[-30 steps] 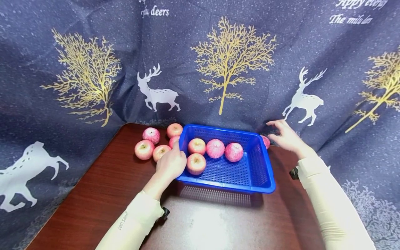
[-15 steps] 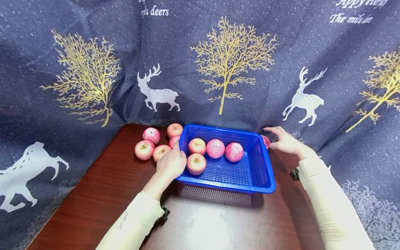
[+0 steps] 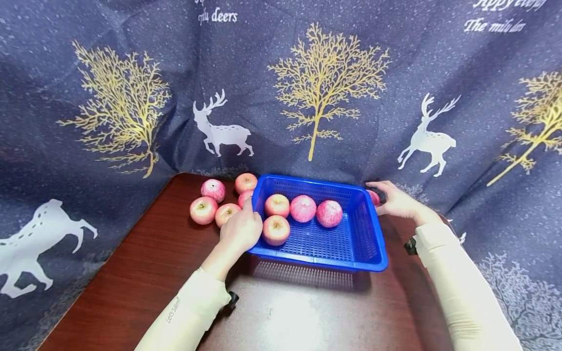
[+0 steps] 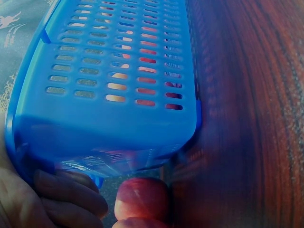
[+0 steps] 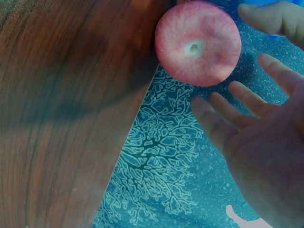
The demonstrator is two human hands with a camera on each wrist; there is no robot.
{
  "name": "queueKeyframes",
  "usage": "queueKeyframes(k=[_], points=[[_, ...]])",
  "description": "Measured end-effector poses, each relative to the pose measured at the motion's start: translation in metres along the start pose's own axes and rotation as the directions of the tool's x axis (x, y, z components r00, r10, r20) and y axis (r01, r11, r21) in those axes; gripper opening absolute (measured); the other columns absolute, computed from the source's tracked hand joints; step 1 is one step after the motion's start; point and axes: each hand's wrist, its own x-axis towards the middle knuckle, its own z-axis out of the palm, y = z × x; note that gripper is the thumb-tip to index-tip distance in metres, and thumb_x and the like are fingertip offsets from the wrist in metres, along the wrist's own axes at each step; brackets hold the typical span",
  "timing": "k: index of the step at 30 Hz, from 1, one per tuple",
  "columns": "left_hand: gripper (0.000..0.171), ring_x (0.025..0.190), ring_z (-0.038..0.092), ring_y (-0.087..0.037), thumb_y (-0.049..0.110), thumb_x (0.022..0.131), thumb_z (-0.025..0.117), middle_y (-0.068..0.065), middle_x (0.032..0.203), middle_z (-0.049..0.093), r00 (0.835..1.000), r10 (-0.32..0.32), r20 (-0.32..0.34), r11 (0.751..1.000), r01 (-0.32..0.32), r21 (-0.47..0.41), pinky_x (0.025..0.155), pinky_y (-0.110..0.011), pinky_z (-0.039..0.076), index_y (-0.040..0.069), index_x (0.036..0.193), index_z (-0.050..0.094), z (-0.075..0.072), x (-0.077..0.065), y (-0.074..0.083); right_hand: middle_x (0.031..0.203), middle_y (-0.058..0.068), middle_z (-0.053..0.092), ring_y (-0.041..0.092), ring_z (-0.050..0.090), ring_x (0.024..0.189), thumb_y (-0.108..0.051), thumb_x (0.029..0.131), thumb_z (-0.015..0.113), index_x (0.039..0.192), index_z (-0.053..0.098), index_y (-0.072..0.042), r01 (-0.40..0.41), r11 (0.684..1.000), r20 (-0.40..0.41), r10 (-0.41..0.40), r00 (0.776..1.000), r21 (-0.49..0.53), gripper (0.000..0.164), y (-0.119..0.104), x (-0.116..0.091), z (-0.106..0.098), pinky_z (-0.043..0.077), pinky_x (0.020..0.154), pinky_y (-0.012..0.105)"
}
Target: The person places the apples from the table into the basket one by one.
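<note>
In the head view my left hand (image 3: pixel 241 229) grips the left rim of a blue plastic basket (image 3: pixel 316 263); the left wrist view has its fingers (image 4: pixel 71 192) curled under that rim. Several red apples sit inside toward the basket's left and middle, among them a front one (image 3: pixel 275 230) and a darker one (image 3: pixel 329 213). Past the right end, partly hidden by the basket, is a single apple (image 3: pixel 374 197). My right hand (image 3: pixel 397 200) is beside it, thumb and fingers spread. In the right wrist view, the fingertips stand close to that apple (image 5: pixel 198 42).
More apples, including one at the left (image 3: pixel 203 210) and one at the back (image 3: pixel 245 183), lie left of the basket on the dark brown wooden table (image 3: pixel 145 273). A dark blue cloth (image 3: pixel 263 73) printed with trees and deer hangs right behind the table's back edge.
My right hand has come down and a little left toward the apple beyond the basket. The left hand, basket and other apples have stayed put.
</note>
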Motion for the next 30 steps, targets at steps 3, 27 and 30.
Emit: queueKeyframes(k=[3,27,30], points=[[0.058,0.092,0.063,-0.036,0.036,0.101,0.036,-0.018,0.109,0.066,1.000,-0.001,-0.001,1.000,0.001,0.000,0.074,-0.055,0.048,0.010,0.152,0.029,0.000,0.000,0.000,0.134,0.022,0.047,0.036,0.042,0.122,-0.033,0.062,0.089,0.139,0.051,-0.006,0.012,1.000,0.001,-0.012,1.000,-0.003,0.089,0.000,0.001,0.003,0.036,0.097,0.055],[0.059,0.094,0.063,-0.036,0.036,0.101,0.037,-0.018,0.114,0.066,1.000,0.000,0.003,1.000,0.000,-0.002,0.074,-0.054,0.049,0.009,0.153,0.028,-0.001,-0.002,0.002,0.129,0.020,0.049,0.034,0.043,0.122,-0.022,0.071,0.080,0.130,0.059,-0.006,0.099,0.995,0.028,-0.098,0.995,-0.034,0.065,0.003,0.010,0.018,0.037,0.099,0.053],[0.061,0.096,0.063,-0.036,0.036,0.101,0.037,-0.018,0.115,0.065,1.000,0.008,0.001,1.000,-0.008,-0.004,0.078,-0.054,0.049,0.008,0.154,0.027,-0.002,-0.002,0.002,0.129,0.020,0.049,0.034,0.043,0.122,-0.025,0.072,0.080,0.130,0.060,-0.007,0.106,0.994,0.032,-0.105,0.994,-0.040,0.064,0.004,0.012,0.019,0.038,0.098,0.053]])
